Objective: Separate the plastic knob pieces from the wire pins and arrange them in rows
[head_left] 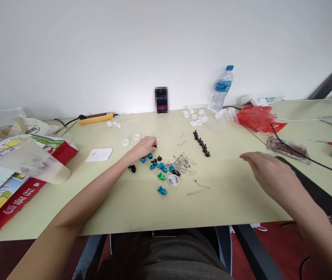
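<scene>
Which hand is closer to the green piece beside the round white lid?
Left. The left hand is beyond the green piece, a bit to its left; the right hand is well off to its right.

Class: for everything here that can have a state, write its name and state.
Left hand: fingers closed on a black part
Right hand: nothing visible in it
Row of black parts: lined up
Metal pins: heaped
Blue parts: scattered
White cap beside pins: open side up
Water bottle: capped
Phone: upright
Red bag: crumpled
Power strip: cable attached
</scene>
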Available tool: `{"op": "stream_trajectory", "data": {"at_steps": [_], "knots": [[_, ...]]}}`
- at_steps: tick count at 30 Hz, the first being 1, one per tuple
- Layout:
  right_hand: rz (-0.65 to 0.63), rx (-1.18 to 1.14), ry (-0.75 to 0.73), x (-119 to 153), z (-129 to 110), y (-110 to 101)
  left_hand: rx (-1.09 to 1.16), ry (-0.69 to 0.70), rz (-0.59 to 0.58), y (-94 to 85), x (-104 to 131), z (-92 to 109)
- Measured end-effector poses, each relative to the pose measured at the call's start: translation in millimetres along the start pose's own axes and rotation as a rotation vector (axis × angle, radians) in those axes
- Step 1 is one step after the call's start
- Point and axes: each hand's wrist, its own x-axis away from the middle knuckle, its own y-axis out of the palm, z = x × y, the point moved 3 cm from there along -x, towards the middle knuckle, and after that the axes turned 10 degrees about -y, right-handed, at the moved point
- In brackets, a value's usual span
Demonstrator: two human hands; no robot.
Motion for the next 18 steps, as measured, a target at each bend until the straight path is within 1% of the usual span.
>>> {"op": "stream_trajectory", "data": {"at_steps": [1,3,5,7,11,15,17,18], "knots": [[0.037,0.015,0.023,12,13,-3,0.009,0.001,-0.005,-0.3,-1,1],[0.12,0.041,0.132,36,42,-8,0.028,0.006,-0.01,-1.1,-3,2],[0.126,0.076,0.223,57,66,-10,0.048,0.008,-0.005,-1.5,-4,5],[0.103,0.109,0.28,73,83,-10,0.066,0.007,0.007,-1.7,-5,7],[0.076,0.108,0.234,90,97,-1,0.093,0.0,0.04,-3.0,-3,14],[-0.02,0.136,0.244,95,102,14,0.102,0.003,0.046,-6.4,-1,22],[-0.054,0.149,0.259,95,102,16,0.102,0.008,0.045,-8.1,0,26],[-0.046,0.159,0.265,95,100,15,0.102,0.011,0.044,-8.9,0,28]]}}
